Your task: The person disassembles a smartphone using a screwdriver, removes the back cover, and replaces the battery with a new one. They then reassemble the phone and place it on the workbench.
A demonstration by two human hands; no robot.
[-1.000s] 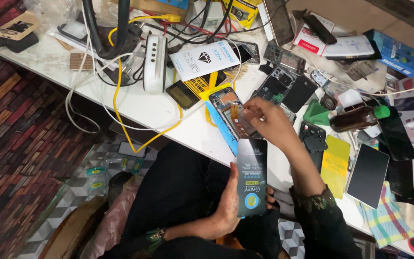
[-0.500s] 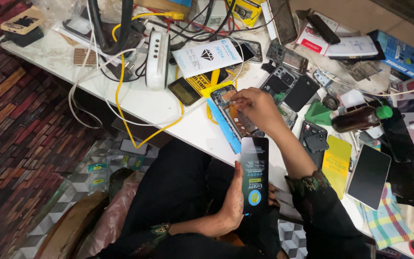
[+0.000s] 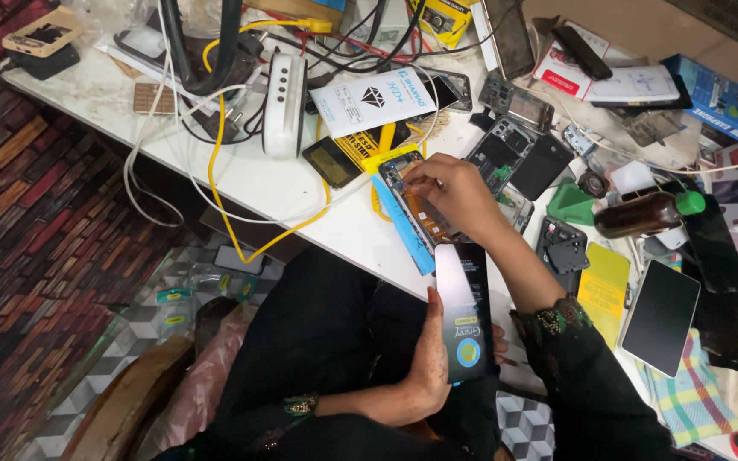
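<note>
Opened phone [image 3: 416, 201] under right hand [image 3: 454, 192]

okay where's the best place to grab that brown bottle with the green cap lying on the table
Grip the brown bottle around the middle of its body, coming straight down from above. It lies on its side, green cap pointing right, so the round body offers two clear sides, while the cap end is small and crowded by a dark phone panel.
</note>
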